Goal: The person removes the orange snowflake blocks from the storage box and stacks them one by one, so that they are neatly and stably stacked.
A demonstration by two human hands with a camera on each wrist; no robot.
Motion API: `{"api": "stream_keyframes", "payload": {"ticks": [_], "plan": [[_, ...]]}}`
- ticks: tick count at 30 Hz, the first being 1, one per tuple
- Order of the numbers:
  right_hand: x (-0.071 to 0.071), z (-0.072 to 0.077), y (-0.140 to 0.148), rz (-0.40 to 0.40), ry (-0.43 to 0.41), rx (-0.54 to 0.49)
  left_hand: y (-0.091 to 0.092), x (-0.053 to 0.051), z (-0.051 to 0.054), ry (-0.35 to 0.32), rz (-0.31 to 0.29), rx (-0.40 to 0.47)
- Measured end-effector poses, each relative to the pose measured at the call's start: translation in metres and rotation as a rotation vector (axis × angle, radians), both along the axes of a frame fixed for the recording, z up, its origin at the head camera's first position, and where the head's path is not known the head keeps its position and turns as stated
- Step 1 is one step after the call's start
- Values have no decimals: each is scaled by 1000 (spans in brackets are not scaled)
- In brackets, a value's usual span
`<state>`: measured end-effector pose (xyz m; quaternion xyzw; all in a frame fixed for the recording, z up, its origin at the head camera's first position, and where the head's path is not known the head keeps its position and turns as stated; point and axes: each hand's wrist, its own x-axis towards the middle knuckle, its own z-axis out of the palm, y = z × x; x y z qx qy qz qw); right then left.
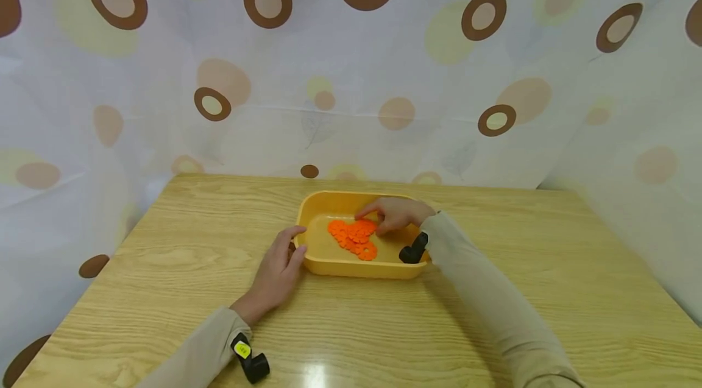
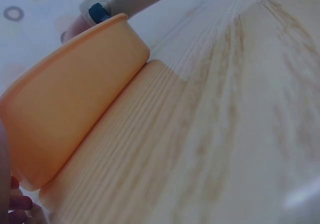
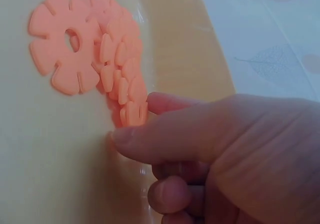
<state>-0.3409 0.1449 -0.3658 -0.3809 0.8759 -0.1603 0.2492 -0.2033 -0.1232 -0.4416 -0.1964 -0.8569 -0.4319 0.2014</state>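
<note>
A yellow rectangular tub (image 1: 359, 269) holds a heap of orange notched discs (image 1: 356, 237); one disc (image 3: 65, 43) lies flat at the heap's edge in the right wrist view. My right hand (image 1: 397, 212) reaches inside, index finger extended at the far side of the heap; in the right wrist view the same hand (image 3: 200, 149) has its thumb and index finger beside the end of the heap, other fingers bent. My left hand (image 1: 276, 272) holds the tub's left end, thumb and fingers at the rim; only a few of its fingertips (image 2: 20, 204) show in the left wrist view.
The tub stands on a wood-grain table (image 1: 219, 223). Behind the table hangs a pale sheet (image 1: 351, 59) with brown and yellow round prints. Black wrist-worn devices are at both sleeves, the right one (image 1: 414, 249) over the tub's right end.
</note>
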Motion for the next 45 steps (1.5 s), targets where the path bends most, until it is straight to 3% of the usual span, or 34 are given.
{"api": "stream_keyframes", "payload": {"ticks": [18, 37, 45], "plan": [[3, -1, 0, -10, -33, -35, -1, 1, 0, -6, 4, -5], [-1, -5, 7, -27, -144, -209, 1, -2, 1, 2, 7, 3], [3, -1, 3, -68, -170, -220, 1, 0, 0, -3, 6, 5]]}}
